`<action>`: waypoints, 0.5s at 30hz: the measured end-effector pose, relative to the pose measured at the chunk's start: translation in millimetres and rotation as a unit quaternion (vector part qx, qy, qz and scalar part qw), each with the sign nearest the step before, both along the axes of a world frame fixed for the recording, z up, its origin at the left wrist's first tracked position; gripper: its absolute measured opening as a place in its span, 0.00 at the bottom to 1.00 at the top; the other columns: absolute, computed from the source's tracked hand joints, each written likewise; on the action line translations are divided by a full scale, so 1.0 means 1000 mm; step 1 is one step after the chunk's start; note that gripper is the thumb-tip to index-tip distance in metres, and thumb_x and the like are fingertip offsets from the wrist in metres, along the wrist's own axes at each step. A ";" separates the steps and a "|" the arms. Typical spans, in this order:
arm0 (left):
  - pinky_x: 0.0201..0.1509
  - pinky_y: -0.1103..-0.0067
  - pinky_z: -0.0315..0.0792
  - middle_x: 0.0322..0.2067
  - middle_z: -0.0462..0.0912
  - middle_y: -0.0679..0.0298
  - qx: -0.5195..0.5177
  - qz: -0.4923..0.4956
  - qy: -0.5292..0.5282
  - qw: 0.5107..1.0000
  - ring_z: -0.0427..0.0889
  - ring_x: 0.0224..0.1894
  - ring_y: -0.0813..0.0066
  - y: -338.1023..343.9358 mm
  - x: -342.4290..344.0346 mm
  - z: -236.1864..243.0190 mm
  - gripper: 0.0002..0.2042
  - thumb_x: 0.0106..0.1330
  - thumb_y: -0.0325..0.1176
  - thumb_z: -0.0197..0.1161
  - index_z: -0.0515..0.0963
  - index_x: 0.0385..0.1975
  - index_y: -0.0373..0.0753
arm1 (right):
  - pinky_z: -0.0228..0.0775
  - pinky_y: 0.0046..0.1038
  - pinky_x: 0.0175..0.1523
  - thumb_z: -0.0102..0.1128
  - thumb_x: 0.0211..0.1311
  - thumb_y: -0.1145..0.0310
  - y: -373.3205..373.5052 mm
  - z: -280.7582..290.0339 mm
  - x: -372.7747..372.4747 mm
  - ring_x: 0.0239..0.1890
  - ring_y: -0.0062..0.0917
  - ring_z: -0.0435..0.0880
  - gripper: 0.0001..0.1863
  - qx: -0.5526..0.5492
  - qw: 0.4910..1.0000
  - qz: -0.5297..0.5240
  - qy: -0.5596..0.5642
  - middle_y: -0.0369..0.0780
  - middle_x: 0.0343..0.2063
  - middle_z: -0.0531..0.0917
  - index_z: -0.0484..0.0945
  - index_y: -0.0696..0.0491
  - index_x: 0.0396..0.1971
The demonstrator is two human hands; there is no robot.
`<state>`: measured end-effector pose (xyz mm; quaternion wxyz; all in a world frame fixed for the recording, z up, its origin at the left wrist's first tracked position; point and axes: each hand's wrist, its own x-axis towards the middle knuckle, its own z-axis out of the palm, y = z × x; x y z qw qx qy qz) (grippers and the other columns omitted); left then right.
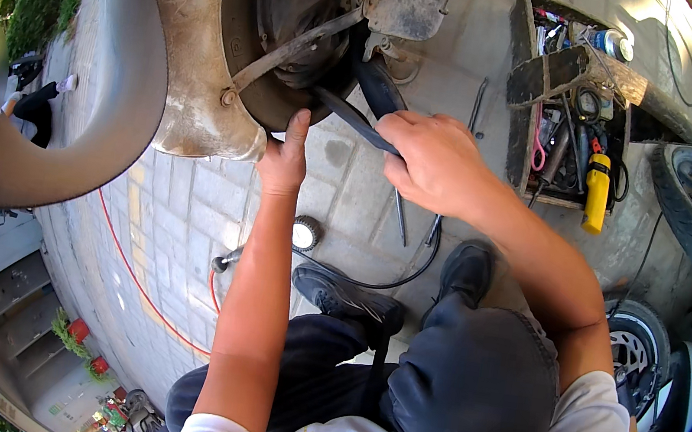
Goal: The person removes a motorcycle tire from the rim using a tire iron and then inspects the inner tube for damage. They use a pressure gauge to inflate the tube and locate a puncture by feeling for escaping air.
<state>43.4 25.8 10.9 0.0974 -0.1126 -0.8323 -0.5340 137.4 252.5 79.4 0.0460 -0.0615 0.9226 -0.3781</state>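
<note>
A scooter's wheel with a black tire [235, 27] is at the top, partly behind a worn, dirty pale fender [188, 55]. My left hand [286, 156] grips the lower edge of the tire, its thumb pointing up along the rubber; the other fingers are hidden behind it. A limp black inner tube [379, 87] hangs out of the wheel's right side. My right hand [432, 156] is closed on a flat fold of this tube, just right of the tire. A metal strut [298, 51] crosses in front of the wheel hub.
Right of the wheel stands a wooden toolbox [520, 90] with tools and a yellow-handled tool [596, 192]. Metal rods [400, 219] and a black hose [417, 273] lie on the paving, near a round gauge [306, 233]. A red hose [134, 262] runs at left. Loose wheels [689, 200] are far right.
</note>
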 end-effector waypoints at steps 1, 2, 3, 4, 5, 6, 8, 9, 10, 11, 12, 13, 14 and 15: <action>0.61 0.75 0.63 0.52 0.77 0.57 0.015 -0.001 -0.009 1.000 0.73 0.50 0.69 0.006 0.004 -0.004 0.29 0.61 0.43 0.71 0.71 0.54 0.28 | 0.74 0.43 0.41 0.57 0.52 0.71 0.006 -0.003 0.009 0.39 0.42 0.83 0.09 -0.027 0.999 0.007 0.017 0.44 0.34 0.83 0.76 0.57 0.34; 0.61 0.75 0.63 0.51 0.77 0.58 0.034 -0.006 -0.017 0.999 0.73 0.49 0.70 0.014 0.005 -0.007 0.28 0.61 0.42 0.71 0.71 0.54 0.28 | 0.74 0.42 0.42 0.58 0.53 0.71 0.007 -0.014 0.008 0.40 0.42 0.83 0.11 -0.053 0.999 -0.013 -0.001 0.44 0.37 0.82 0.75 0.57 0.37; 0.59 0.76 0.64 0.51 0.77 0.59 0.028 -0.026 -0.046 0.998 0.73 0.49 0.72 0.017 0.003 -0.012 0.28 0.61 0.41 0.72 0.71 0.54 0.29 | 0.74 0.42 0.44 0.58 0.54 0.70 0.006 -0.036 0.004 0.42 0.42 0.82 0.13 -0.080 0.996 -0.031 -0.017 0.45 0.40 0.81 0.75 0.56 0.40; 0.58 0.77 0.64 0.51 0.77 0.60 0.024 -0.047 -0.075 0.996 0.73 0.48 0.73 0.022 0.001 -0.023 0.29 0.60 0.41 0.72 0.70 0.55 0.30 | 0.74 0.42 0.45 0.59 0.55 0.70 0.006 -0.056 0.002 0.43 0.42 0.82 0.15 -0.104 0.993 -0.052 -0.035 0.45 0.43 0.80 0.74 0.56 0.43; 0.57 0.78 0.64 0.50 0.77 0.60 0.017 -0.066 -0.101 0.993 0.73 0.48 0.74 0.025 -0.001 -0.026 0.29 0.59 0.40 0.73 0.70 0.55 0.30 | 0.74 0.42 0.46 0.60 0.55 0.69 0.005 -0.068 -0.002 0.43 0.43 0.82 0.19 -0.086 0.993 -0.075 -0.038 0.45 0.45 0.79 0.73 0.56 0.47; 0.54 0.80 0.65 0.50 0.76 0.63 -0.002 -0.099 -0.150 0.984 0.72 0.47 0.77 0.027 -0.002 -0.027 0.31 0.58 0.38 0.74 0.68 0.57 0.31 | 0.74 0.43 0.46 0.60 0.55 0.68 0.004 -0.079 -0.007 0.43 0.43 0.82 0.22 -0.068 0.992 -0.097 -0.042 0.46 0.47 0.78 0.71 0.57 0.51; 0.56 0.80 0.65 0.52 0.75 0.62 0.045 -0.074 -0.127 0.988 0.72 0.48 0.76 0.025 0.000 -0.026 0.32 0.58 0.38 0.74 0.67 0.58 0.31 | 0.75 0.43 0.45 0.61 0.57 0.68 -0.007 -0.072 -0.016 0.40 0.45 0.82 0.34 -0.012 0.992 -0.109 -0.062 0.49 0.57 0.71 0.61 0.58 0.63; 0.56 0.80 0.65 0.53 0.74 0.61 0.066 -0.057 -0.117 0.989 0.72 0.49 0.76 0.018 0.003 -0.023 0.32 0.58 0.38 0.74 0.66 0.58 0.31 | 0.76 0.42 0.43 0.60 0.56 0.68 -0.017 -0.058 -0.019 0.39 0.45 0.83 0.35 0.007 0.994 -0.097 -0.045 0.50 0.59 0.69 0.60 0.59 0.64; 0.61 0.77 0.65 0.56 0.73 0.58 0.102 -0.017 -0.136 0.985 0.72 0.52 0.72 0.019 0.008 -0.009 0.33 0.58 0.37 0.74 0.66 0.59 0.29 | 0.77 0.42 0.42 0.60 0.56 0.69 -0.025 -0.046 -0.019 0.38 0.46 0.83 0.35 0.032 0.995 -0.090 -0.034 0.51 0.61 0.67 0.59 0.59 0.64; 0.62 0.76 0.64 0.57 0.72 0.57 0.102 -0.002 -0.117 0.988 0.72 0.54 0.70 0.026 0.007 0.001 0.34 0.58 0.37 0.74 0.64 0.60 0.28 | 0.77 0.42 0.41 0.60 0.56 0.69 -0.029 -0.037 -0.022 0.37 0.46 0.84 0.36 0.062 0.994 -0.085 -0.021 0.52 0.63 0.66 0.59 0.60 0.65; 0.63 0.75 0.64 0.58 0.71 0.55 0.103 0.014 -0.098 0.990 0.71 0.55 0.69 0.031 0.007 0.009 0.35 0.59 0.36 0.73 0.63 0.60 0.27 | 0.78 0.41 0.39 0.57 0.55 0.72 -0.038 -0.040 -0.032 0.36 0.46 0.85 0.36 0.059 0.994 -0.086 -0.037 0.55 0.65 0.61 0.58 0.60 0.66; 0.65 0.74 0.63 0.59 0.70 0.54 0.101 0.031 -0.074 0.992 0.71 0.57 0.67 0.035 0.006 0.015 0.35 0.59 0.36 0.73 0.62 0.61 0.26 | 0.79 0.41 0.39 0.56 0.55 0.73 -0.043 -0.045 -0.043 0.36 0.46 0.85 0.36 0.050 0.992 -0.106 -0.037 0.55 0.65 0.61 0.58 0.61 0.66; 0.66 0.72 0.63 0.61 0.68 0.53 0.092 0.024 -0.048 0.994 0.69 0.59 0.64 0.035 0.004 0.011 0.37 0.60 0.35 0.72 0.59 0.63 0.24 | 0.79 0.41 0.39 0.55 0.55 0.74 -0.048 -0.053 -0.057 0.37 0.45 0.85 0.36 0.039 0.991 -0.123 -0.034 0.56 0.65 0.61 0.57 0.61 0.66; 0.66 0.73 0.63 0.61 0.68 0.53 0.081 0.025 -0.029 0.996 0.69 0.60 0.64 0.034 0.004 0.011 0.36 0.60 0.35 0.72 0.59 0.63 0.24 | 0.79 0.40 0.40 0.53 0.55 0.75 -0.054 -0.061 -0.069 0.37 0.45 0.85 0.35 0.027 0.989 -0.142 -0.031 0.56 0.66 0.60 0.57 0.62 0.66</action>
